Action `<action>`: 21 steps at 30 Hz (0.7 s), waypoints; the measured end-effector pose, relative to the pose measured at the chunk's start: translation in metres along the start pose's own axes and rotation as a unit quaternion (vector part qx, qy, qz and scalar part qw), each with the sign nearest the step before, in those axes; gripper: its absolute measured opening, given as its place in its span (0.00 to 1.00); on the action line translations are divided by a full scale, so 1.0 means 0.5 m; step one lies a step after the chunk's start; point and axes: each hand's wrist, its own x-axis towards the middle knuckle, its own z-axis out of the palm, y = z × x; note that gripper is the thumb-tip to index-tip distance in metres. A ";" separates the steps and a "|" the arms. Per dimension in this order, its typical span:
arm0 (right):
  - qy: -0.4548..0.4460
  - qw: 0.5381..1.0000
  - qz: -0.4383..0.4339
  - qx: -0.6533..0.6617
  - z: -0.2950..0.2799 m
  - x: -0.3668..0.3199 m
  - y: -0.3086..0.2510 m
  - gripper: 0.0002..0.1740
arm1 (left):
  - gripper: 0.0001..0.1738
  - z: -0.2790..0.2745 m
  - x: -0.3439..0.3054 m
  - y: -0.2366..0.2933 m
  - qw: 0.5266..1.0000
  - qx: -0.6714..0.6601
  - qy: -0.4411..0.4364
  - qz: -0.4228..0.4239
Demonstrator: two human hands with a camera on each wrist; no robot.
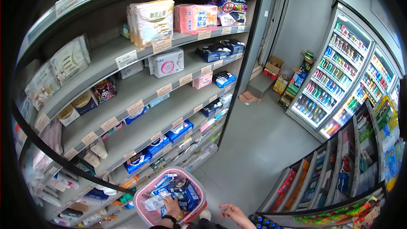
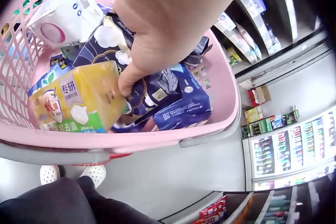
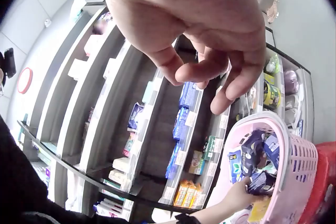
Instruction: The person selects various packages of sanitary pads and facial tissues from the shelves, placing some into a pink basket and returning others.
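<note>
My left hand [image 1: 172, 207] is down inside a pink shopping basket [image 1: 140, 210]. In the left wrist view its thumb bends against a dark blue pack [image 2: 149, 98] with white flower prints, and the other fingers are hidden behind the hand. Beside the thumb lies a yellow laundry soap pack [image 2: 86, 95]. A white pack with a pink circle [image 2: 65, 16] and a blue pack [image 2: 184, 108] sit around it. My right hand [image 1: 235, 214] hovers right of the basket, fingers loosely bent, holding nothing; the right wrist view shows the same hand [image 3: 194, 35] with bare fingers.
A curved shelf unit [image 1: 186, 89] on the left carries pads, tissues and blue packs [image 1: 159, 144]. Lit drink fridges [image 1: 330, 72] stand at the back right, with cardboard boxes [image 1: 273, 65] nearby. Another shelf rack [image 1: 326, 165] flanks the grey floor [image 1: 241, 144] on the right.
</note>
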 end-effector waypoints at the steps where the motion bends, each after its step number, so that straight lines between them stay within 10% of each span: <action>1: 0.001 1.000 0.003 0.001 0.004 0.000 0.000 0.19 | 0.25 0.013 0.007 -0.010 0.999 -0.046 -0.010 0.005; 11: -0.050 0.996 0.003 -0.069 0.145 -0.020 -0.018 0.16 | 0.38 -0.108 -0.129 -0.164 0.910 -0.398 0.009 -0.113; 15: -0.075 0.993 0.010 -0.088 0.211 -0.031 -0.008 0.16 | 0.32 -0.101 -0.194 -0.224 0.809 -0.582 0.040 -0.068; 17: -0.100 0.992 0.023 -0.077 0.250 -0.040 -0.001 0.16 | 0.24 -0.193 -0.246 -0.229 0.554 -0.826 -0.078 -0.063; 21: -0.146 0.986 0.001 -0.077 0.298 -0.036 0.053 0.17 | 0.19 -0.290 -0.315 -0.255 0.540 -0.835 -0.102 -0.018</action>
